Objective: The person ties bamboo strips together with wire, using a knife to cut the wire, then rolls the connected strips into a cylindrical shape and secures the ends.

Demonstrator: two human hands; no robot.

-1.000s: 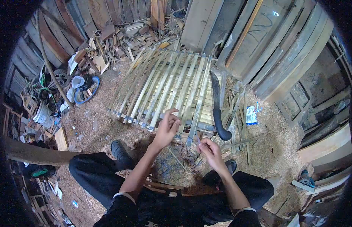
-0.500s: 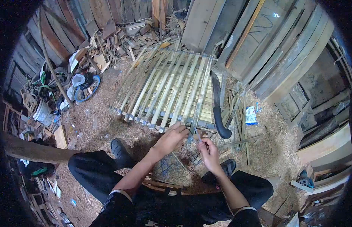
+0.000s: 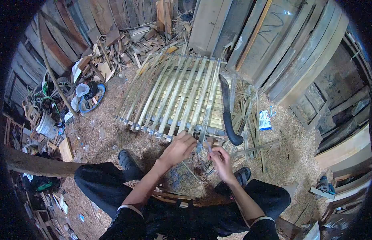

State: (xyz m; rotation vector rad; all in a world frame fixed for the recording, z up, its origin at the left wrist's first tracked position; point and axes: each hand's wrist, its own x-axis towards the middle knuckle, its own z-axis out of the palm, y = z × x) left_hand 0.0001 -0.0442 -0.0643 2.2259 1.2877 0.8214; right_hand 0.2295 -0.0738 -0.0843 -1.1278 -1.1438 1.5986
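Observation:
A slatted panel of pale bamboo or wood strips (image 3: 176, 94) lies on the floor in front of me, its crossing points wrapped along the near edge. My left hand (image 3: 178, 149) is at that edge, fingers curled against the end of a slat; what they grip is hidden. Just right of it, my right hand (image 3: 222, 161) is closed in a pinch on a thin pale strip (image 3: 209, 148) beside the end of the rightmost long slat. A machete (image 3: 227, 105) with a black handle rests on the panel's right side, handle towards me.
Loose slats (image 3: 256, 120) and a blue-white packet (image 3: 265, 120) lie to the right. A power tool (image 3: 325, 186) sits at far right. Scrap wood (image 3: 134, 52) is heaped behind, with boards (image 3: 270, 44) leaning at the back right. A blue basin (image 3: 92, 103) stands left.
The view has shifted slightly. My right hand and the thin strip have moved a little relative to the slat end; my left hand stays at the panel's edge.

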